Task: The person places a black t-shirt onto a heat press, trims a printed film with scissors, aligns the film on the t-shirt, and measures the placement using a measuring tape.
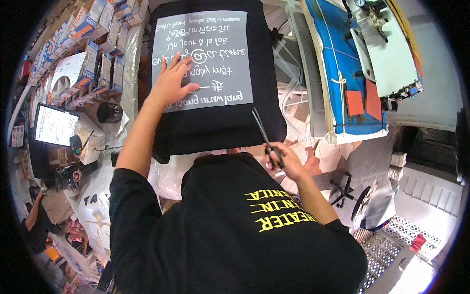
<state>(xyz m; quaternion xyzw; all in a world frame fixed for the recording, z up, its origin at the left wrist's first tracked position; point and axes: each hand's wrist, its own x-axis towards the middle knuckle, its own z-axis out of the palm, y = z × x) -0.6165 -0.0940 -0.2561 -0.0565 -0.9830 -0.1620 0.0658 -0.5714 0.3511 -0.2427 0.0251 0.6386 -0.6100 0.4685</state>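
A greyish translucent sheet (235, 36) with white mirrored handwriting lies on black fabric (220, 128), which is spread over a flat board-like support. My left hand (172, 81) rests on the left half of the sheet, palm down with fingers spread, and covers part of the lettering. In my right hand (284, 160) is a pair of scissors (261, 126), gripped at the dark handles. Their long blades point up and left, the tips just below the sheet's lower right corner. The blades look nearly closed and are over the black fabric.
Boxes (91, 22) are stacked at the left, with a dark mug (109, 112) and a lit tablet screen (55, 125) nearby. To the right, a blue surface (334, 62) bears orange-red pads (354, 103), beside a machine with a gauge (360, 3). Another person's arm (35, 209) shows at lower left.
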